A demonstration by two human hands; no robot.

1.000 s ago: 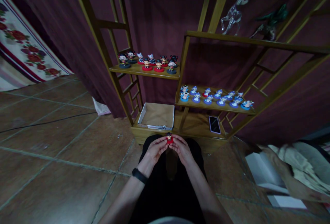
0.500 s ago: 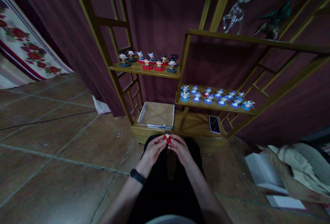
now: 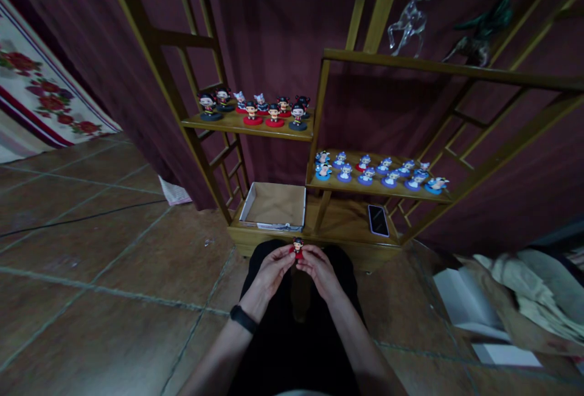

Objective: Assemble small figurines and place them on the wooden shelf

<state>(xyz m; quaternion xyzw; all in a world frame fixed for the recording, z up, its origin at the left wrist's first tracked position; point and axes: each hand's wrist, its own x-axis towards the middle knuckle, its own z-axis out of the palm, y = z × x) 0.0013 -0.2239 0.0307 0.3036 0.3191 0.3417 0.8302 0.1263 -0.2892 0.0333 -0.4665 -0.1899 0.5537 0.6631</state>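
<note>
A small figurine (image 3: 298, 247) with dark hair and a red base is held between both hands, above my lap. My left hand (image 3: 277, 267) pinches its left side, and my right hand (image 3: 318, 265) grips the right side; the fingers partly cover the base. Just beyond stands an open cardboard box (image 3: 274, 204) on the bottom board of a wooden shelf unit. Several similar figurines (image 3: 274, 115) on red and dark bases stand on the upper left shelf (image 3: 255, 127). On the lower right shelf (image 3: 378, 188) are several blue and purple figurines (image 3: 367, 176).
A phone (image 3: 378, 220) lies on the bottom board to the right. Glass horse-like (image 3: 410, 25) and dark green (image 3: 479, 34) ornaments stand on the top right shelf. White boxes (image 3: 469, 298) and cloth (image 3: 524, 298) are on the floor at right. A cable (image 3: 86, 218) crosses the tiles.
The whole view has shifted slightly, with the shelf unit appearing a little further left. Both hands keep hold of the figurine, which sits slightly lower in view.
</note>
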